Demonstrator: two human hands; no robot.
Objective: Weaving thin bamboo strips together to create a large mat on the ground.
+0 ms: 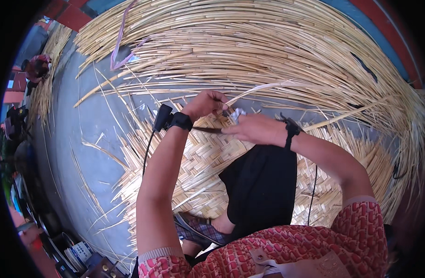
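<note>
My left hand [206, 103] is closed in a pinch on the end of a pale reed [259, 87], which runs off to the right in front of the big reed pile. My right hand [258, 129] is closed on a dark, narrow knife [208, 130], its blade pointing left beneath my left wrist. Something white, like a cloth wrap [237, 114], shows at the right hand's fingers; its exact form is too small to tell. Below both hands spreads a woven reed mat [203, 155] with loose, ragged strip ends along its left side.
Long reeds lie in a large pile [231, 51] across the far side, with a purple strip [118, 41] at its left. Loose splints are scattered on the grey floor [94, 162]. Another person [38, 67] is at the far left beside more reeds. Assorted gear [80, 255] stands lower left.
</note>
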